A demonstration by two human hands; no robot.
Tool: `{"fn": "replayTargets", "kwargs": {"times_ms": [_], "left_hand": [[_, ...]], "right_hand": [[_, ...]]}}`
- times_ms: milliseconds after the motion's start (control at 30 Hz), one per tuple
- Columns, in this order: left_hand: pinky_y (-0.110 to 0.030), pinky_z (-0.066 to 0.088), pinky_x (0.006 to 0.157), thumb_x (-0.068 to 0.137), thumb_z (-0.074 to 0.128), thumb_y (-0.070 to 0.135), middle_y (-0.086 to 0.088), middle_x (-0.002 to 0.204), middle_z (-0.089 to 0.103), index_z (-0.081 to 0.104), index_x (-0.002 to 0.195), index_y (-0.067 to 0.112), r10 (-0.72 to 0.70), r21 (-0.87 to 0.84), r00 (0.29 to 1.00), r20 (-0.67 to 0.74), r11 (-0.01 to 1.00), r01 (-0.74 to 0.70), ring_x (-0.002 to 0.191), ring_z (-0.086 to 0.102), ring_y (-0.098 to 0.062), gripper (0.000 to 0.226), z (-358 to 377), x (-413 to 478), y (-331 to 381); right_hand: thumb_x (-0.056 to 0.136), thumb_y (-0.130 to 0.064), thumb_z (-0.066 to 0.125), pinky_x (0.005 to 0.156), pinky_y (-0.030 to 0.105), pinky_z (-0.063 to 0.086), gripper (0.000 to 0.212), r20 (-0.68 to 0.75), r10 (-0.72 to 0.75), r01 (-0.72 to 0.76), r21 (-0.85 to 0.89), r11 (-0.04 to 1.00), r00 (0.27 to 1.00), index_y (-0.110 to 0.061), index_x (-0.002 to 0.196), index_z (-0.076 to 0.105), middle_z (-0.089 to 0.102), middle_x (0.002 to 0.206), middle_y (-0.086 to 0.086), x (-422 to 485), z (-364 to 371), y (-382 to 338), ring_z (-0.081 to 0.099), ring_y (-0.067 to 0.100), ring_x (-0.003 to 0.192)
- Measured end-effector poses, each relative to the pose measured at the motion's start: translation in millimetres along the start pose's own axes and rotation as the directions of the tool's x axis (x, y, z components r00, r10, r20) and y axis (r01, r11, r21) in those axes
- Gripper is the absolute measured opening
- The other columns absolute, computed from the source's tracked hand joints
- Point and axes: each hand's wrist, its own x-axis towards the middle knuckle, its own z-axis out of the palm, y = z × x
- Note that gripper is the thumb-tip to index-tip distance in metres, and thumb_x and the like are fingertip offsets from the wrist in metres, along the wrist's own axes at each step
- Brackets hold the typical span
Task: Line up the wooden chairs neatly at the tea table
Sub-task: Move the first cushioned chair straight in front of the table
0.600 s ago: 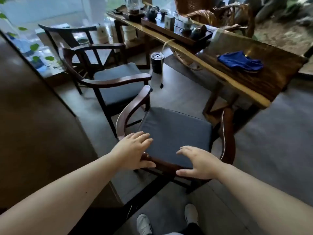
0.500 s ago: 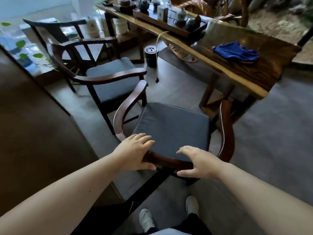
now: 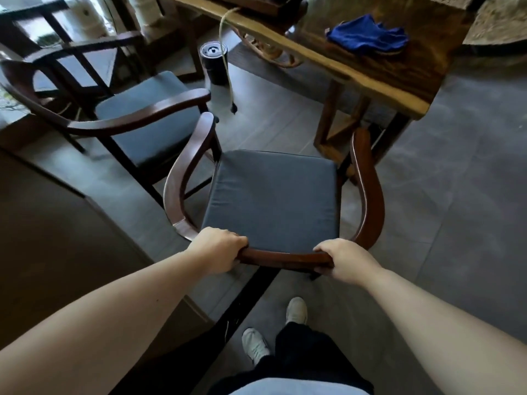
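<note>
A dark wooden armchair [image 3: 368, 178] with a grey seat cushion stands right in front of me, facing the tea table [image 3: 379, 78]. My left hand [image 3: 218, 249] and my right hand [image 3: 340, 259] both grip its curved back rail, one on each side. A second matching chair [image 3: 137, 121] stands to the left, slightly farther back. A third chair [image 3: 51, 38] shows behind it at the upper left.
A blue cloth [image 3: 368, 35] lies on the table's near end. A black cylinder [image 3: 214, 62] stands on the floor under the table beside a hanging cord. A dark cabinet [image 3: 51, 238] runs along my left. My feet show below on the grey tiled floor.
Both hands went from resting open on the back rail to closing around it. The view tilted downward and closer to the near chair.
</note>
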Motion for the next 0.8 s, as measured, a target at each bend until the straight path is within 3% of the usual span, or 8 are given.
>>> {"fn": "replayTargets", "kwargs": {"times_ms": [133,200,300,400,467,567,733,800], "left_hand": [[-0.03,0.036,0.059,0.087,0.052,0.04,0.006,0.092,0.065,0.053,0.101,0.028,0.075,0.064,0.996,0.057,0.995,-0.079,0.083,0.063,-0.022,0.019,-9.3,0.8,-4.1],[-0.03,0.04,0.06,0.088,0.051,0.041,0.007,0.091,0.064,0.053,0.104,0.029,0.096,0.052,0.991,0.089,0.994,-0.101,0.081,0.062,-0.02,0.019,-10.3,-0.7,-9.3],[-0.031,0.046,0.065,0.089,0.05,0.041,0.009,0.093,0.065,0.052,0.108,0.031,0.102,0.061,0.987,0.127,0.992,-0.11,0.082,0.063,-0.019,0.022,-10.2,-2.4,-28.1],[-0.028,0.043,0.065,0.09,0.05,0.041,0.011,0.095,0.065,0.053,0.112,0.033,0.094,0.067,0.985,0.143,0.992,-0.104,0.084,0.062,-0.014,0.023,-16.4,-3.8,-50.5],[-0.026,0.04,0.063,0.091,0.05,0.041,0.013,0.094,0.064,0.054,0.112,0.035,0.079,0.096,0.988,0.131,0.991,-0.092,0.083,0.061,-0.012,0.023,-22.2,-1.5,-66.1],[-0.028,0.044,0.064,0.088,0.053,0.041,0.015,0.092,0.065,0.055,0.11,0.04,0.019,0.11,0.997,0.07,0.994,-0.027,0.084,0.062,-0.012,0.022,-26.8,1.8,-86.2],[-0.027,0.04,0.083,0.079,0.068,0.024,0.012,0.102,0.069,0.066,0.107,0.034,-0.115,-0.009,0.986,-0.118,0.993,0.115,0.101,0.061,-0.016,0.029,-22.6,0.7,-97.4],[-0.032,0.037,0.095,0.079,0.068,0.02,0.008,0.113,0.066,0.066,0.108,0.032,-0.234,-0.058,0.964,-0.13,0.972,0.228,0.111,0.055,-0.017,0.031,-21.6,0.4,-91.2]], "right_hand": [[0.081,-0.035,0.071,0.072,0.029,0.049,0.028,-0.04,-0.02,0.014,-0.128,0.992,0.999,-0.034,0.108,0.063,0.067,0.102,-0.012,-0.4,2.4,0.8,0.061,0.015,0.097],[0.076,-0.029,0.071,0.072,0.031,0.051,0.027,-0.09,-0.009,0.0,-0.104,0.995,0.996,-0.031,0.103,0.065,0.069,0.099,-0.011,-3.5,9.6,-3.7,0.061,0.018,0.097],[0.076,-0.033,0.066,0.074,0.033,0.05,0.027,-0.144,-0.013,0.006,-0.051,0.999,0.989,-0.027,0.102,0.067,0.07,0.098,-0.007,-0.7,15.6,-21.1,0.062,0.021,0.095],[0.075,-0.038,0.058,0.074,0.031,0.045,0.03,-0.168,-0.017,0.014,-0.022,1.0,0.986,-0.023,0.1,0.067,0.07,0.095,-0.004,10.5,18.7,-43.1,0.062,0.024,0.092],[0.076,-0.036,0.062,0.07,0.031,0.042,0.024,-0.177,-0.006,0.002,-0.025,1.0,0.984,-0.021,0.095,0.066,0.069,0.091,-0.002,21.6,21.6,-53.6,0.062,0.026,0.088],[0.079,-0.032,0.066,0.069,0.031,0.041,0.019,-0.151,-0.016,0.008,-0.053,0.999,0.988,-0.022,0.095,0.063,0.067,0.092,-0.003,41.4,23.4,-65.5,0.062,0.025,0.088],[0.08,-0.032,0.064,0.066,0.033,0.042,0.021,-0.07,-0.088,0.08,-0.111,0.991,0.994,-0.023,0.099,0.059,0.061,0.099,-0.005,66.8,22.2,-72.9,0.06,0.023,0.093],[0.081,-0.033,0.063,0.07,0.033,0.043,0.028,-0.034,-0.128,0.125,-0.078,0.989,0.991,-0.023,0.107,0.058,0.06,0.104,-0.005,71.9,20.8,-67.8,0.057,0.022,0.099]]}}
